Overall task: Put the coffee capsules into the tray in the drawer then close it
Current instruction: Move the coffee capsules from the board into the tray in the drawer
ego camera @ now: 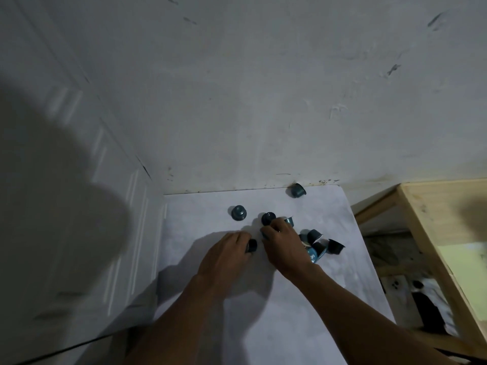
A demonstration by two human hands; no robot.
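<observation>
Several dark blue coffee capsules lie on a pale grey tabletop (pixel 263 325). One capsule (pixel 238 212) stands alone at the left, another (pixel 297 190) lies by the wall at the back. A cluster of capsules (pixel 320 245) sits to the right of my hands. My left hand (pixel 226 255) is closed around a dark capsule (pixel 251 245) on the table. My right hand (pixel 282 246) reaches over the middle capsules, fingertips touching one (pixel 268 218); what its fingers hold is hidden. No drawer or tray is in view.
A scuffed white wall (pixel 263 101) rises right behind the table. A white panelled door (pixel 79 206) stands at the left. A light wooden frame (pixel 421 219) stands to the right of the table, with dark clutter on the floor beneath it.
</observation>
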